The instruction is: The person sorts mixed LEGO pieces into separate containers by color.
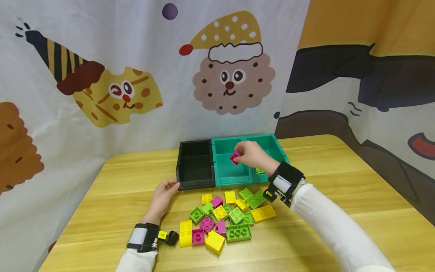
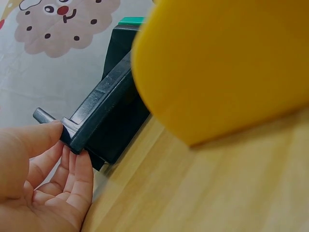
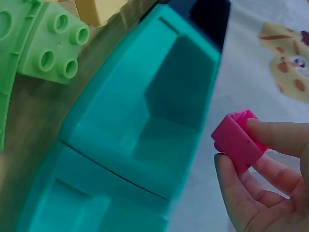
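Observation:
My right hand [image 1: 252, 154] pinches a pink toy building brick [image 3: 239, 139] between thumb and fingers. In the head view it is over the middle teal bin [image 1: 232, 179]. The right wrist view shows the brick's hollow underside turned up toward the thumb. My left hand [image 1: 162, 197] grips the front left corner of the black bin [image 2: 104, 99], thumb on the rim and fingers beneath it. A green brick [image 1: 259, 170] lies in the right teal bin [image 1: 270, 141], partly hidden by my right wrist. The black bin holds nothing visible.
In front of the bins lies a loose pile of green, yellow and pink bricks, among them a long green brick [image 1: 239, 233] and a yellow brick [image 1: 215, 242]. They rest on a wooden table [image 1: 112, 211]. Behind the table hangs a printed cloth [image 1: 163, 124].

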Tool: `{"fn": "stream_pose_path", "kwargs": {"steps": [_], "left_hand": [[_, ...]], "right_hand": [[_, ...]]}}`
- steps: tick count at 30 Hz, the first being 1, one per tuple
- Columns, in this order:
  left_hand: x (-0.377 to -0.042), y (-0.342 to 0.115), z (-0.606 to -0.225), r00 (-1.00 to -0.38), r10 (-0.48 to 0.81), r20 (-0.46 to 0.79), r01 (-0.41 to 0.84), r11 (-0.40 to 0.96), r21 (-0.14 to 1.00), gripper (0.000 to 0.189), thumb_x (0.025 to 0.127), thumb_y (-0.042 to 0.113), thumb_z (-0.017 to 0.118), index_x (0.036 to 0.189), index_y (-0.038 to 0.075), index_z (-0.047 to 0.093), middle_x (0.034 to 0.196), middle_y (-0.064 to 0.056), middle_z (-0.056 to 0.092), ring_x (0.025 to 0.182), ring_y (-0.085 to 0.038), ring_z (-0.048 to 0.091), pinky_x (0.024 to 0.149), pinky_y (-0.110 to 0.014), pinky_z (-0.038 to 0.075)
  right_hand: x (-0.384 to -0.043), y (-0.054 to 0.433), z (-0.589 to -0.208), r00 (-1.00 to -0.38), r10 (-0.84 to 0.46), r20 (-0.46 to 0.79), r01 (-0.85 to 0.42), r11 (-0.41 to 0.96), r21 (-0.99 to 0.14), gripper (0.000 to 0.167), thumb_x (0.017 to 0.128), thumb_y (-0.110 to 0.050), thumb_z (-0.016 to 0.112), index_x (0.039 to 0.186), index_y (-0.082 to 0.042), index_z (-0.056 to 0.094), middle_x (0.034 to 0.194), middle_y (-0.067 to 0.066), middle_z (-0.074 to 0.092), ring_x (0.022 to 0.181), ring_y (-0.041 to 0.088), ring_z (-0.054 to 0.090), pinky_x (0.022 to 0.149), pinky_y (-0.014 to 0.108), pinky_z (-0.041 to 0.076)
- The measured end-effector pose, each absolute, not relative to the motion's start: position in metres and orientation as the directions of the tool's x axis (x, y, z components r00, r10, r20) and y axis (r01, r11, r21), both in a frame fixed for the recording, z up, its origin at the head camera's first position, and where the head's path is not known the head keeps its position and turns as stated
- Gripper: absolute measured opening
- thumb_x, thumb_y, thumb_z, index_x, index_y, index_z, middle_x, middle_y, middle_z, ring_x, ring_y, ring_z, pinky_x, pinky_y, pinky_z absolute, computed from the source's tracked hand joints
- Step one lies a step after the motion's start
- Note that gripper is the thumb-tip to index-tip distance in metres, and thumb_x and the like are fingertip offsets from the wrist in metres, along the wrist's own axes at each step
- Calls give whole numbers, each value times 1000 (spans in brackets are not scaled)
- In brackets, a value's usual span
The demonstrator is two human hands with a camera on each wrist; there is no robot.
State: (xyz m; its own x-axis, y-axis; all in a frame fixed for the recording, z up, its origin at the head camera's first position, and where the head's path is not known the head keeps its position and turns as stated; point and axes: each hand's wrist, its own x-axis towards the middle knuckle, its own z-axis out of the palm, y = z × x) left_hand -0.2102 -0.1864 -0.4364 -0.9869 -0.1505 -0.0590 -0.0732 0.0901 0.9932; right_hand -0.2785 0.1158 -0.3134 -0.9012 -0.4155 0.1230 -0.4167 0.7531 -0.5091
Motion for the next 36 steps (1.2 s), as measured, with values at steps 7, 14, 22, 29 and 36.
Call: {"fn": "stream_pose_path", "kwargs": {"steps": [7,14,22,29,36], "left_hand": [[-210,-185,-436,-988,-143,-55,-68,89,994,24,94,9,57,113,-7,52,89,4,55,82,-5,51,75,-16,47],[-208,-186,-436,-987,-149,-54,-68,91,993,26,94,10,57,114,-6,52,90,4,55,82,-5,51,76,-16,47],[-208,-185,-436,-988,-146,-58,-73,96,993,26,95,10,57,114,-6,52,89,4,55,82,-5,51,75,-16,47],[-209,-185,-436,-988,-145,-52,-64,85,994,26,94,10,58,114,-6,52,88,5,55,81,-5,51,75,-16,47],[-210,-186,-439,-989,-142,-47,-60,94,994,25,94,9,57,113,-7,52,90,4,55,82,-5,51,75,-17,48]], "right_hand": [[-299,99,-332,-941,-337,32,-304,800,-518,17,87,-11,65,100,1,65,94,15,68,67,19,53,56,22,40],[-302,81,-351,-942,-335,-7,-305,866,-396,31,87,-5,63,116,2,58,102,17,66,72,21,55,64,27,47],[-301,73,-364,-941,-338,-9,-322,902,-289,33,91,-2,58,123,1,51,98,17,66,73,24,58,72,33,53],[-304,71,-365,-932,-361,-20,-346,907,-239,4,89,-1,59,93,0,60,74,9,56,67,22,48,64,29,41],[-303,72,-373,-932,-360,-41,-344,916,-207,11,91,-3,57,102,-1,62,88,13,65,71,22,54,67,30,47]]}}
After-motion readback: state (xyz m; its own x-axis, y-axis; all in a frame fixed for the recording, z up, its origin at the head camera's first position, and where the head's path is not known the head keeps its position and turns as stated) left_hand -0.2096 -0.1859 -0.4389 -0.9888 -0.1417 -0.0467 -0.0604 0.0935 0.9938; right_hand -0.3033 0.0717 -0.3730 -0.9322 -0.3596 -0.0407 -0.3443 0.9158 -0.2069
